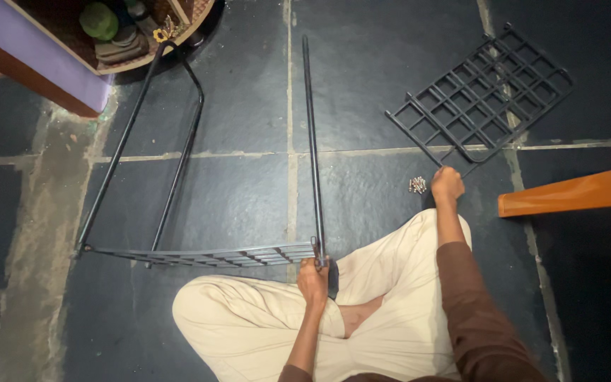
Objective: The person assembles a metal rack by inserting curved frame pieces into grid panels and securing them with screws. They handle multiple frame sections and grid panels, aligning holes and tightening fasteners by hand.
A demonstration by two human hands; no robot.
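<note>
Left hand [312, 277] clenched on one black rack frame [178, 177]; right hand [447, 184] grasping one grid shelf [482, 92], far right; one screw pile [417, 185] beside.

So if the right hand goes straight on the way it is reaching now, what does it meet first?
The right hand points up the picture, so it would most likely first meet the black grid panel lying on the floor, whose near edge seems already at the fingertips. The small pile of screws stays to its side.
</note>
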